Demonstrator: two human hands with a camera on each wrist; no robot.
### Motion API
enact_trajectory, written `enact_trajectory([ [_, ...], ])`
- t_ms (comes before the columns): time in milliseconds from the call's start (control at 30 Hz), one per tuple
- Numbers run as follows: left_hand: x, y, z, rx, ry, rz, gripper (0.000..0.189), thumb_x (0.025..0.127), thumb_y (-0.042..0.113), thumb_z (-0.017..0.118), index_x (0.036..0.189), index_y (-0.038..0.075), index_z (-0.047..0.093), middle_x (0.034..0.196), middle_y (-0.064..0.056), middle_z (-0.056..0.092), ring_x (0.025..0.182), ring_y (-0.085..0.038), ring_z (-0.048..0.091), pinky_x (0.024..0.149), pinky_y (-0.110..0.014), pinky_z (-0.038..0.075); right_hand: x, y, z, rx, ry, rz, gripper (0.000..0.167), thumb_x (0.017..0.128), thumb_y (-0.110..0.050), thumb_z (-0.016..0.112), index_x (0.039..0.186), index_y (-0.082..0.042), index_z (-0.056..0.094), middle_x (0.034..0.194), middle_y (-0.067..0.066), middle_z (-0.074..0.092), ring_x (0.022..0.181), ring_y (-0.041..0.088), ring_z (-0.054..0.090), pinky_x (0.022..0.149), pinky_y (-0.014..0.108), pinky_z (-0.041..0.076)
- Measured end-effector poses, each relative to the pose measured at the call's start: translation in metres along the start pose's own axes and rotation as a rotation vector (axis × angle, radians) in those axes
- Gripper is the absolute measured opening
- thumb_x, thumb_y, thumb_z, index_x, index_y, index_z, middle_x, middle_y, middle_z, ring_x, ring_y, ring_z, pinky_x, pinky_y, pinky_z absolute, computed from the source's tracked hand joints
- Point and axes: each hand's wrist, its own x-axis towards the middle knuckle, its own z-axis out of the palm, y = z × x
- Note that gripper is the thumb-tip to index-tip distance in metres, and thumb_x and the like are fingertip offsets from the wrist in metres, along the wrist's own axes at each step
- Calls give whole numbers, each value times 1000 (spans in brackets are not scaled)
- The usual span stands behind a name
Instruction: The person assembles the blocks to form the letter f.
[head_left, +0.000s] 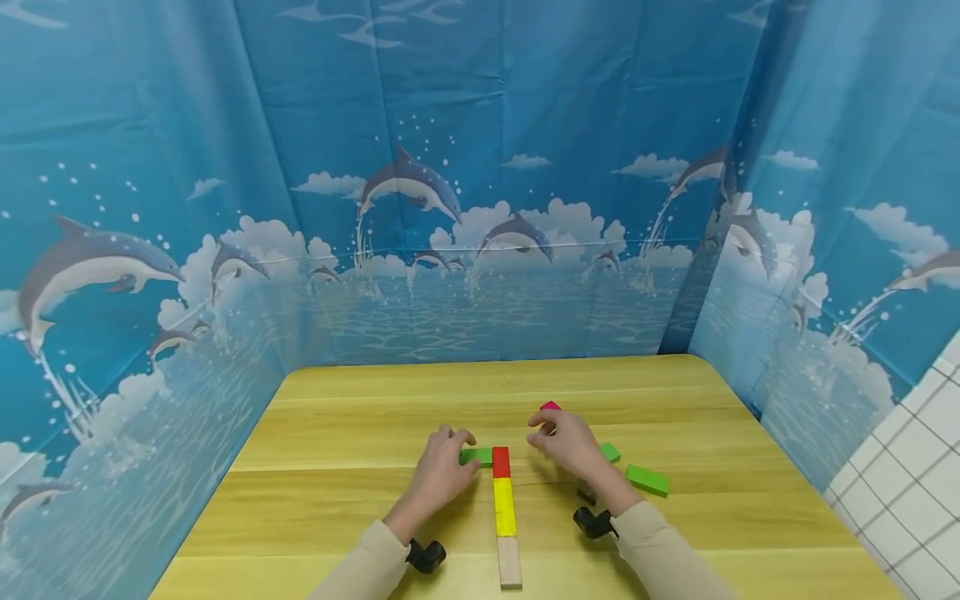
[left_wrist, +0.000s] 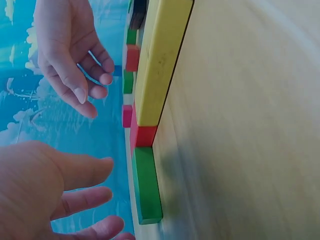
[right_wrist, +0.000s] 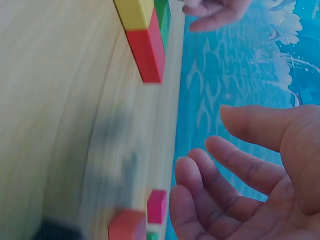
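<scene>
Block [left_wrist: 146, 184], green, oblong, probably light stiff wood, suits pinching by its long sides; left hand [head_left: 441, 471] and right hand [head_left: 573, 443] gape empty.

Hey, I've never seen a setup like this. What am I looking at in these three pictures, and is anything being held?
There's no machine: just a person's bare left hand and right hand. The wide picture comes from the head, looking forward and down; the other two are taken from each wrist. On the wooden table, a pale block, a yellow block and a red block form a line, with a green block left of the red one. Further right lie other blocks, including a pink block and a loose green piece. The left hand is near the green block; the right hand hovers, fingers apart. Neither appears to hold anything.
</scene>
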Motion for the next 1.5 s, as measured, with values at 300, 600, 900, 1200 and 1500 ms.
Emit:
enact_trajectory([
  [300,-15,7,3,34,-7,94,28,92,25,76,117,12,69,109,-6,55,97,-22,47,75,-36,46,-11,16,-24,-135,90,-4,24,91,-16,77,114,-11,73,103,9,69,95,26,65,76,43,54],
  [600,-30,15,1,91,-154,173,54,94,40,72,140,14,59,144,-17,48,132,-35,46,102,-57,42,-22,33,-36,-259,105,-6,34,89,-18,78,118,-3,71,113,20,62,89,29,61,75,46,53],
  [900,-36,16,1,137,-350,213,79,92,63,62,155,20,42,160,-17,31,147,-45,23,108,-73,21,-26,38,-34,-384,91,72,47,85,-35,81,121,-7,71,105,15,62,89,33,55,62,44,44],
  [1200,-38,15,4,166,-385,221,83,90,67,61,157,23,38,163,-14,27,148,-44,21,107,-74,21,-24,44,-31,-423,80,91,49,81,-37,84,119,-9,72,99,10,63,91,35,53,65,47,43],
  [1500,-37,15,5,196,-391,236,83,90,70,58,157,26,37,163,-11,26,148,-42,21,107,-73,22,-21,45,-31,-409,104,60,52,76,-29,88,120,-6,72,95,12,61,84,32,54,65,42,45],
])
